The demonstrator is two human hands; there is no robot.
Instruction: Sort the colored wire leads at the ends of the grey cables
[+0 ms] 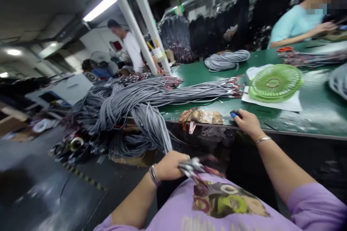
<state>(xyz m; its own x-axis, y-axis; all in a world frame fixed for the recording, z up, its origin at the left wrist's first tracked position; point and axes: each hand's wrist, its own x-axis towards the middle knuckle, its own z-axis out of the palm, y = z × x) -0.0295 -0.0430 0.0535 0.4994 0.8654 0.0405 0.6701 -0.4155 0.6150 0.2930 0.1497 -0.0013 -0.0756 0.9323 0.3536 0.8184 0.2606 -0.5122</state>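
Note:
My left hand (170, 166) is closed round the end of a bundle of grey cables (151, 122), close to my chest; the stripped coloured wire ends stick out past my fingers. The bundle runs up to a big heap of grey cables (130, 101) draped over the left end of the green table (311, 112). My right hand (248, 122) rests at the table's front edge, fingers curled over a small dark tool with a blue tip (233, 114).
A green plastic fan grille (275, 83) lies on white sheets. A coiled grey cable bundle (226, 59) sits farther back. A clear bag of small parts (203, 116) lies at the table edge. One person in light blue works at far right, another in white stands behind.

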